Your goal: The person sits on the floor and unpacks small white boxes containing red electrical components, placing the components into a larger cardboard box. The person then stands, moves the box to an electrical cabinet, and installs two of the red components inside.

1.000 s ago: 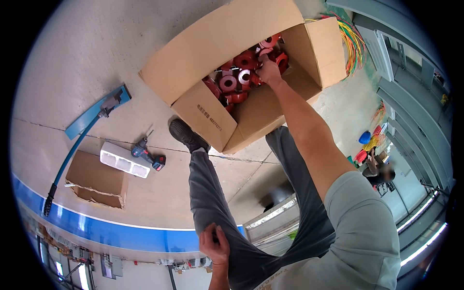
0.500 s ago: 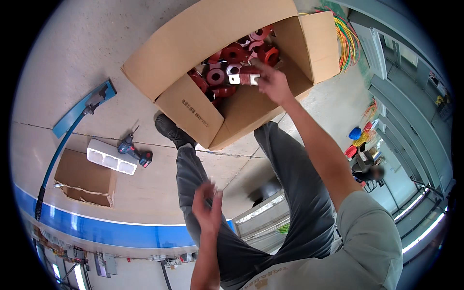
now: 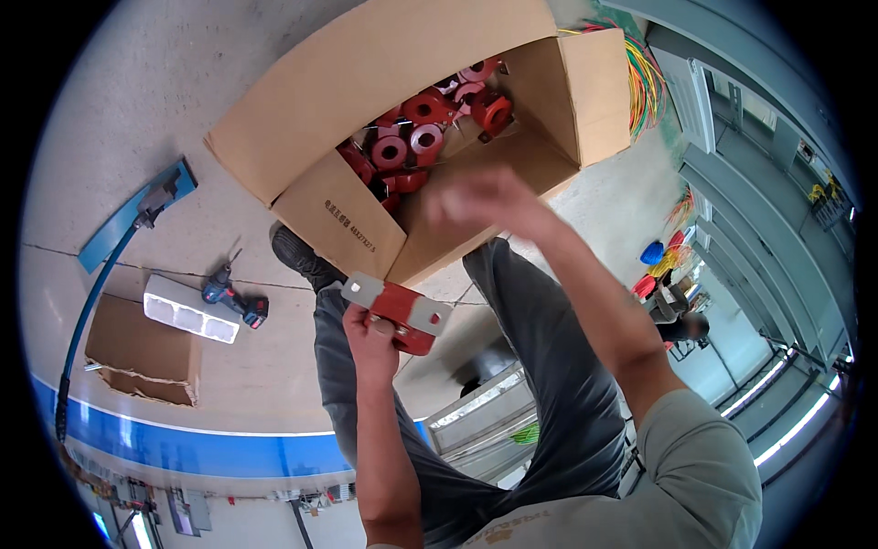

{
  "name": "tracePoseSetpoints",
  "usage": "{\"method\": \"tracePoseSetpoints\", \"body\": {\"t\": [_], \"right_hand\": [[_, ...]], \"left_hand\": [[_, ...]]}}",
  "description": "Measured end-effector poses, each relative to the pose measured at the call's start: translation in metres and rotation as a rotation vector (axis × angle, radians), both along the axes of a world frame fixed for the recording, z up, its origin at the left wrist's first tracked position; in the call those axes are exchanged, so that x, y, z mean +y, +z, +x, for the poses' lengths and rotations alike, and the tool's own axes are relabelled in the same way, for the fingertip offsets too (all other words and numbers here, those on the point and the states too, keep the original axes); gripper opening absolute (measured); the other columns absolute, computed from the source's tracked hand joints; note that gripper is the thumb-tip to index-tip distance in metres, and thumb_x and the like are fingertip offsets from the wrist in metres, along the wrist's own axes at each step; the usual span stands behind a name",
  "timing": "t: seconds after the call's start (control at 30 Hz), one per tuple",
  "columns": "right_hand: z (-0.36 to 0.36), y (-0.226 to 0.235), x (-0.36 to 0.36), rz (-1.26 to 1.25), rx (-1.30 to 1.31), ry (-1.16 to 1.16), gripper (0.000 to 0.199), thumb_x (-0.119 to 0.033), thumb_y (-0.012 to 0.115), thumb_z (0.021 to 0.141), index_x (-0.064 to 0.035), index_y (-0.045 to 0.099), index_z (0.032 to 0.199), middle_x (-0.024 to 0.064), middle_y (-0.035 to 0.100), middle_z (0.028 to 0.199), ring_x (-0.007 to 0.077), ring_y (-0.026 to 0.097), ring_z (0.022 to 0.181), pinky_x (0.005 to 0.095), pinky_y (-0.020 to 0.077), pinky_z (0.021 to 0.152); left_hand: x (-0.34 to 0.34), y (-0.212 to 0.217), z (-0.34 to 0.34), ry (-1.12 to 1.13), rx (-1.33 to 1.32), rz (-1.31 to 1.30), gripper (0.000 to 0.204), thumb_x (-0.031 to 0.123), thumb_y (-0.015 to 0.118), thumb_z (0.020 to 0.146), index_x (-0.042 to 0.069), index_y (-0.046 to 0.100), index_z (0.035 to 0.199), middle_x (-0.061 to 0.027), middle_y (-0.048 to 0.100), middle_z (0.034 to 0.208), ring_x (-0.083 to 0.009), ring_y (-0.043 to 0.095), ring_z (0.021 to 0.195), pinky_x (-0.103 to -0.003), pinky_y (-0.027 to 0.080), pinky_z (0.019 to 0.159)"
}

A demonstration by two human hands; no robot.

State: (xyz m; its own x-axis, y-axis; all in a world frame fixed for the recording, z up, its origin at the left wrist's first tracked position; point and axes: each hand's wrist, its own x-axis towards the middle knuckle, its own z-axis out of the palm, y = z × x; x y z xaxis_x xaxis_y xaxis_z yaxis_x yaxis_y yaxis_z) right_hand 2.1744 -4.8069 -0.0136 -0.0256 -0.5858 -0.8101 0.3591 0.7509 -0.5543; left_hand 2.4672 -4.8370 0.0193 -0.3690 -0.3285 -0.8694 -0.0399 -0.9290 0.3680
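Note:
My left hand (image 3: 368,340) is closed around a red current transformer (image 3: 397,302) with flat pale metal plates at its two ends, held over my left shin. My right hand (image 3: 485,201), smeared by motion, hovers at the near side of the open cardboard box (image 3: 343,215); its fingers cannot be made out clearly. Inside the box lie several ring-shaped red current transformers (image 3: 425,142), heaped toward the far left, some showing metal plates.
A cordless drill (image 3: 233,297) lies left of my foot, beside a white foam tray (image 3: 187,306) and a smaller cardboard box (image 3: 146,343). Farther left is a blue floor squeegee or mop (image 3: 137,215). Coloured wires (image 3: 647,87) lie behind the box; grey metal frames (image 3: 759,220) stand right.
The red current transformer has passed from my right hand at the box into my left hand. My right hand has moved slightly toward me and left. The whole view has shifted slightly.

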Motion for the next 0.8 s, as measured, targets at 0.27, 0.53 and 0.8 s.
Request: {"method": "tracePoseSetpoints", "body": {"t": [0.27,0.53,0.8], "right_hand": [[-0.026,-0.243,-0.039,0.476,1.172,0.826,0.077,-0.048,0.075,0.084,-0.0176,0.048,0.15,0.0173,0.058,0.139,0.0315,0.057,0.131,0.0634,0.0416,0.107],[-0.007,-0.15,0.002,0.286,0.622,0.374,0.068,-0.06,0.077,0.075,-0.0038,0.073,0.112,0.0168,0.076,0.099,0.03,0.073,0.095,0.0412,0.056,0.087],[0.057,0.026,-0.002,0.032,0.007,0.336,0.057,-0.042,0.083,0.08,0.0015,0.07,0.114,0.015,0.073,0.094,0.024,0.07,0.088,0.0359,0.0559,0.081]], "left_hand": [[-0.02,-0.025,-0.003,0.156,0.211,0.256,0.101,0.096,0.052,0.065,0.008,0.056,0.114,-0.013,0.056,0.137,-0.0305,0.052,0.13,-0.047,0.046,0.108],[-0.041,-0.022,-0.025,0.228,0.103,0.086,0.099,0.095,0.049,0.066,0.006,0.062,0.107,-0.0202,0.026,0.166,-0.0352,0.021,0.156,-0.052,0.018,0.127],[-0.048,-0.022,-0.016,0.024,0.239,0.182,0.096,0.096,0.054,0.064,0.005,0.064,0.092,-0.0224,0.043,0.156,-0.0351,0.051,0.134,-0.044,0.048,0.108]]}}
